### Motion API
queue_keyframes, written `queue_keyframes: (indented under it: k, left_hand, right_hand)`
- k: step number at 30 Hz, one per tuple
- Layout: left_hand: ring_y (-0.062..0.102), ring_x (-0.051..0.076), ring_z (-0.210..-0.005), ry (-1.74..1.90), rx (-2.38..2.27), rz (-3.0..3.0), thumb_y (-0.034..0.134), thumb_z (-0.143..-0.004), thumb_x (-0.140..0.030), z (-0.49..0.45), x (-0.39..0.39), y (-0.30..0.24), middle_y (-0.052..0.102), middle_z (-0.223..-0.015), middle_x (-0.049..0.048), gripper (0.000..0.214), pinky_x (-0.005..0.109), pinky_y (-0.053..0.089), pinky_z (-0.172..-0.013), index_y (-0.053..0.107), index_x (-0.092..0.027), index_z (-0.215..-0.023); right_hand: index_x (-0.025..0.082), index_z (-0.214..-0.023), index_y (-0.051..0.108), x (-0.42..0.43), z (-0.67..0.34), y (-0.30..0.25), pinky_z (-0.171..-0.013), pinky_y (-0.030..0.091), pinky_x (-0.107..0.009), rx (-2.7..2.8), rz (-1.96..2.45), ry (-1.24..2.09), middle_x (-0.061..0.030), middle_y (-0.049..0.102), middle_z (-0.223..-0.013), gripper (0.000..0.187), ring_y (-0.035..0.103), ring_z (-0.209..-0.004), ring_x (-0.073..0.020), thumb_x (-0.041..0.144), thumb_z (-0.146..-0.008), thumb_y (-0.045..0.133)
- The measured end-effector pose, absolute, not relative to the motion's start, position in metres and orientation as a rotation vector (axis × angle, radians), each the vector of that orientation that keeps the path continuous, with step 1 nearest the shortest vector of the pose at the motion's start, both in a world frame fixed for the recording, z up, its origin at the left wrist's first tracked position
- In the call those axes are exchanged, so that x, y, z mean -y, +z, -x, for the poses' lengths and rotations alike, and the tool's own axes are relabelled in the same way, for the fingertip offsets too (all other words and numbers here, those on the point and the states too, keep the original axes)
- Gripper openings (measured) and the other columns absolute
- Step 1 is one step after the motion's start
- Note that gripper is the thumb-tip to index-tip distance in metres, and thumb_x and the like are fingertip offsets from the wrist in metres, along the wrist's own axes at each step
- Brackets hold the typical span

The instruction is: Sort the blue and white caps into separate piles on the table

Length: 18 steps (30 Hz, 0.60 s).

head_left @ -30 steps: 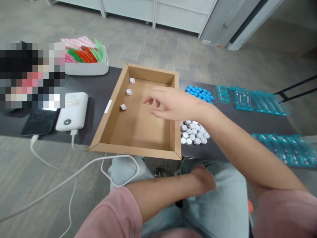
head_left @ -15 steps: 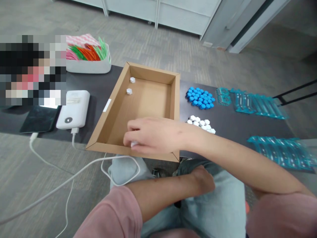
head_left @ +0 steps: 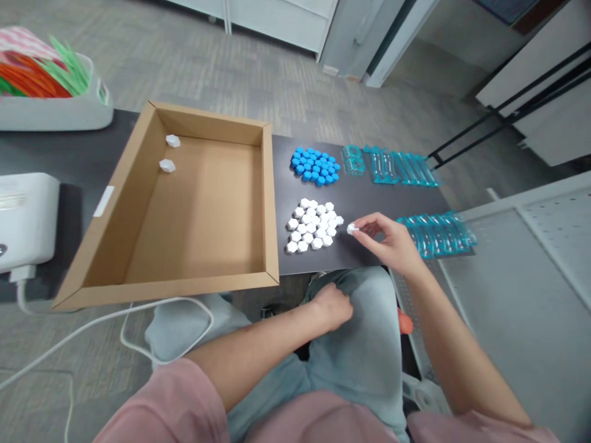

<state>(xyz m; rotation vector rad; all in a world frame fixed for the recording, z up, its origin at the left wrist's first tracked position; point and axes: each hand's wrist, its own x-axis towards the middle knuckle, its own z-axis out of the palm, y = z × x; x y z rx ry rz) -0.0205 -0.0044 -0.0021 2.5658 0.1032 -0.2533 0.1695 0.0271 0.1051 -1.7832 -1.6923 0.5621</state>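
Observation:
My right hand (head_left: pixel 385 240) pinches a small white hexagonal piece (head_left: pixel 352 228) between thumb and fingertips, just right of a group of similar white hexagonal pieces (head_left: pixel 310 227) on the dark tabletop. Across my lap lies my left forearm, and my left hand (head_left: pixel 333 306) rests on my thigh with its fingers mostly hidden from view. To the left stands an open cardboard box (head_left: pixel 270 203). Inside it, near its left wall, are two white pieces, the farther one (head_left: pixel 173 141) and the nearer one (head_left: pixel 167 165).
Behind the white group sits a cluster of blue hexagonal pieces (head_left: pixel 315 166). Clear teal-edged packs lie at the far right (head_left: pixel 401 167) and near right (head_left: pixel 438 234). A white power bank (head_left: pixel 28 215), a cable (head_left: pixel 115 317) and a bin of colourful strips (head_left: pixel 50 114) are left.
My right hand has moved from the box's near side to the right of the white group. It holds a white piece; whether the same one, I cannot tell. The view has turned right.

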Motion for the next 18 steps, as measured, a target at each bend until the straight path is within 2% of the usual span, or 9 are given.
queue_keyframes:
  k: [5,9,12,15,18]
  left_hand:
    - [0.079,0.026,-0.097,-0.301,-0.095,-2.551,0.085,-0.107,-0.019,0.023,0.005,-0.003,0.091,-0.122,0.021,0.016,0.038,0.045,-0.088,0.093,-0.012,-0.12]
    - [0.081,0.03,-0.104,-0.331,-0.084,-2.546,0.082,-0.108,-0.018,0.023,0.005,-0.002,0.09,-0.125,0.0232,0.019,0.04,0.047,-0.09,0.092,-0.012,-0.123]
    - [0.083,0.029,-0.106,-0.36,-0.068,-2.531,0.078,-0.107,-0.014,0.019,0.004,0.002,0.089,-0.125,0.0254,0.018,0.039,0.047,-0.087,0.092,-0.012,-0.118]
    - [0.084,0.027,-0.104,-0.381,-0.076,-2.512,0.075,-0.107,-0.012,0.013,0.004,0.005,0.09,-0.122,0.0235,0.018,0.038,0.047,-0.082,0.092,-0.012,-0.112]
    - [0.084,0.028,-0.095,-0.398,-0.09,-2.509,0.069,-0.107,-0.008,0.007,0.005,0.002,0.09,-0.116,0.0239,0.025,0.039,0.049,-0.078,0.093,-0.013,-0.101]
  right_hand:
    - [0.034,-0.099,0.074,-0.018,-0.157,0.081,-0.079,0.066,-0.052,1.66,1.766,0.524,-0.0087,0.086,-0.106,0.036,0.075,-0.083,-0.0309,0.067,-0.101,0.088]
    - [0.034,-0.094,0.066,-0.026,-0.15,0.091,-0.076,0.062,-0.05,1.541,1.748,0.32,-0.0047,0.073,-0.089,0.036,0.065,-0.075,-0.0281,0.065,-0.107,0.081]
    - [0.034,-0.094,0.065,-0.048,-0.13,0.11,-0.074,0.059,-0.048,1.641,1.654,0.32,-0.004,0.069,-0.086,0.036,0.062,-0.075,-0.0278,0.063,-0.108,0.081]
    - [0.032,-0.099,0.069,-0.089,-0.088,0.13,-0.079,0.06,-0.045,1.95,1.448,0.441,-0.0049,0.073,-0.091,0.027,0.065,-0.081,-0.0273,0.054,-0.11,0.08]
    - [0.028,-0.115,0.075,-0.149,-0.027,0.139,-0.089,0.059,-0.042,2.307,1.172,0.547,-0.0072,0.078,-0.107,0.018,0.071,-0.094,-0.0273,0.046,-0.113,0.077]
